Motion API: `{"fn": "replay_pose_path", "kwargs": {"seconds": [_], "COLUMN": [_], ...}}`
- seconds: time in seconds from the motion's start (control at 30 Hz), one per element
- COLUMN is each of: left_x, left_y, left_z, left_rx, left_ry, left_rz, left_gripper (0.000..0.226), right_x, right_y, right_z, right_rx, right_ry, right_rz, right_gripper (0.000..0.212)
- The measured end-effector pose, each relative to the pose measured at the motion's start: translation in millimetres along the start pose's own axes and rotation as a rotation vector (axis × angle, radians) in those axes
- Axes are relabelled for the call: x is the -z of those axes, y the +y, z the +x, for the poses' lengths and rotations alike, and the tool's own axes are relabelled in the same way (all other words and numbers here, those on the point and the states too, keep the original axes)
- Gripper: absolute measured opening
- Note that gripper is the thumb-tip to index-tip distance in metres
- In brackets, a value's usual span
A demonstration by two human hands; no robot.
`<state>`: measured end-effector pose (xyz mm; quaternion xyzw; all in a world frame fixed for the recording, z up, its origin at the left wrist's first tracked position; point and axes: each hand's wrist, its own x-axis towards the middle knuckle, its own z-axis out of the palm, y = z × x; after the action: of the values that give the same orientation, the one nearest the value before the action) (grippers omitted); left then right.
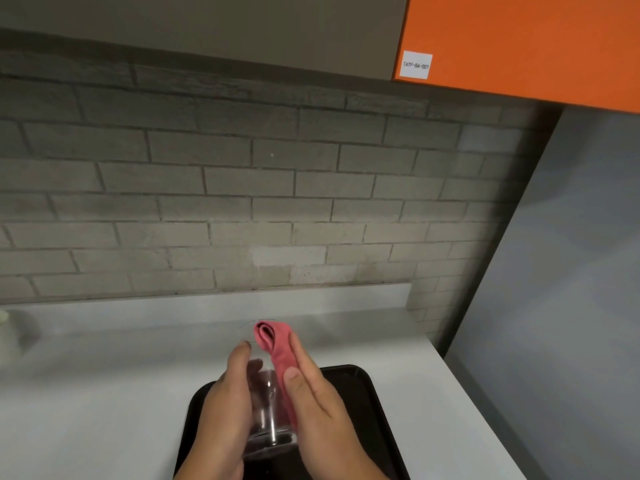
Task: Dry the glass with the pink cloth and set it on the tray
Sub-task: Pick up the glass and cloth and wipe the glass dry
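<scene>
Pale object: a whitish shape [6,336] at the counter's far left edge, mostly cut off; what it is cannot be told.
Counter: light grey countertop [104,393] running to a brick wall [242,188] at its back edge.
Left hand: the left hand [221,410] has its fingers curled around the glass's left side, the thumb tip up near the rim.
Glass: a clear, plain tumbler [266,410], tilted with its mouth toward the wall and its thick base nearest the camera, held above the tray's near middle, not resting on it.
Pink cloth: the pink cloth [277,344] is bunched at the glass mouth and trails down its right side.
Right hand: the right hand [318,407] presses the cloth against the glass, thumb and fingers closed on it.
Tray: a black tray [360,386] with a raised rim at the counter's front edge, beneath both hands.
Cabinet: an orange cabinet [536,39] at upper right bears a white label [415,65].
</scene>
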<state>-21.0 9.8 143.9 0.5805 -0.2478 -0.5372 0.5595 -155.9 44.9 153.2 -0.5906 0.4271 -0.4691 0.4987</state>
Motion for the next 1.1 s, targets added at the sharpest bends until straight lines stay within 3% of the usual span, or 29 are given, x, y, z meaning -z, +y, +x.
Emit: {"fn": "replay_pose_path", "kwargs": {"seconds": [0.13, 0.27, 0.43, 0.53, 0.63, 0.73, 0.87, 1.0, 1.1], "left_x": [7.4, 2.8, -0.5, -1.6, -2.4, -0.2, 1.6, 3.8, 6.1], "left_y": [5.6, 3.2, 5.1, 1.7, -0.1, 1.3, -2.2, -0.9, -6.8], "left_z": [6.3, 1.2, -3.1, -2.2, -0.3, -2.5, -3.0, 9.6, 7.9], "left_rx": [-0.038, -0.009, -0.028, 0.029, 0.034, -0.028, -0.011, -0.007, 0.003], "left_ry": [-0.058, -0.006, -0.037, -0.003, 0.016, -0.001, 0.009, 0.093, 0.091], "left_rz": [0.059, 0.050, 0.044, 0.023, 0.043, 0.106, 0.071, 0.132, 0.135], "left_gripper": [0.080, 0.083, 0.068, 0.078, 0.073, 0.070, 0.086, 0.054, 0.056], "right_x": [-8.6, -2.9, -6.1, 3.0, 2.3, -1.9, -1.3, -9.1, -4.7], "right_y": [8.9, -4.2, 7.1, 4.5, 3.9, 9.1, 5.1, 11.5, 10.7], "right_z": [-12.0, -1.9, -1.7, 9.1, 12.3, 8.5, 10.8, 0.7, 4.8], "right_rx": [0.065, 0.029, 0.021, -0.068, -0.058, -0.007, -0.050, -0.013, -0.045], "right_ry": [-0.009, -0.026, 0.019, 0.020, 0.027, 0.008, -0.018, -0.036, -0.043], "right_rz": [-0.105, -0.017, -0.040, 0.028, 0.033, -0.022, 0.102, -0.021, 0.036], "right_gripper": [0.052, 0.052, 0.047, 0.047, 0.036, 0.052, 0.067, 0.057, 0.052]}}
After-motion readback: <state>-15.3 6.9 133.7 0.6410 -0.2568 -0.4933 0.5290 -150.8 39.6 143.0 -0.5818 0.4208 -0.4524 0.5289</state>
